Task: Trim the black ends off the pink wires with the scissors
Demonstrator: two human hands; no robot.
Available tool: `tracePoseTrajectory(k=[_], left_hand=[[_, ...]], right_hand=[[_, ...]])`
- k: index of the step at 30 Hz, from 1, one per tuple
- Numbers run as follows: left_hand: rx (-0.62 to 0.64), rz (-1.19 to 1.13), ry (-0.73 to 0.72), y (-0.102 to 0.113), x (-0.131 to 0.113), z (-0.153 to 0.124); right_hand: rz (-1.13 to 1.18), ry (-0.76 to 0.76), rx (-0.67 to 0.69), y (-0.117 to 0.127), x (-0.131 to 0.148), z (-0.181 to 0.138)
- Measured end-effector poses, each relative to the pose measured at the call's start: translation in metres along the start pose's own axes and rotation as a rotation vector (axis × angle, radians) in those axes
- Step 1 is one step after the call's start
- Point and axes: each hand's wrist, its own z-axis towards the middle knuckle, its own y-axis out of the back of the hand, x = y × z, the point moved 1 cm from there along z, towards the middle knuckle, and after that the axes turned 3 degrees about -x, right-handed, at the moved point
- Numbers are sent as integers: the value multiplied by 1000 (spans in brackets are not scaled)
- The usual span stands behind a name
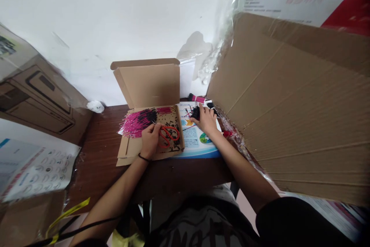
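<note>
My left hand [150, 139] is over the open cardboard box [153, 85], its thumb and fingers closed at the blade end of a pair of scissors [169, 136] with orange-red loop handles. Left of it, a thick bunch of magenta wires [131, 124] with black ends lies across the box's left side. My right hand [207, 120] rests on a printed sheet [192, 145], fingers curled around a black clump of wire ends [195, 113]; the fingers partly hide the clump. A few loose wires stick out to its left.
Small black scraps [173, 145] litter the box floor. Another magenta bundle [198, 98] lies behind my right hand. A large cardboard panel [289, 104] leans at the right, a printed carton [43, 93] stands left, and a white wad [95, 106] sits by the wall.
</note>
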Motion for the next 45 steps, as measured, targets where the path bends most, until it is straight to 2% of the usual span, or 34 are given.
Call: tracePoseTrajectory(k=[2,4,8,10,13,18,21,23,27,29,31,37,40,43,45], left_hand=[[2,-3,3,0,-2,-1],[3,-2,4,0,-3,-1],[-13,-16,1,2,-1,1],[-20,-21,-1,2,1,2],[-31,-42,-8,2,2,4],[-15,-96,22,1,1,1],[-18,-81,34,3,-2,1],[-45,-111,51,4,-3,2],[-146,-235,99,9,-5,8],[-201,-273,112,10,-5,12],[-242,-277,117,12,-6,15],[-260,-198,92,18,-14,18],[-262,-110,64,21,-18,17],[-165,-111,109,18,-17,12],[-60,-146,133,13,-14,7]], right_hand=[[14,37,-101,11,11,-7],[71,120,-112,22,26,-20],[206,334,98,28,59,-56],[231,363,167,24,66,-68],[190,329,189,19,60,-69],[128,287,120,26,36,-57],[233,300,-28,37,35,-54],[392,345,-54,43,43,-55],[612,428,245,38,71,-62],[574,502,325,30,83,-66],[493,525,339,22,90,-68],[339,591,285,3,87,-74],[366,640,110,6,85,-75],[375,681,-109,16,89,-69],[316,720,-128,21,94,-63]])
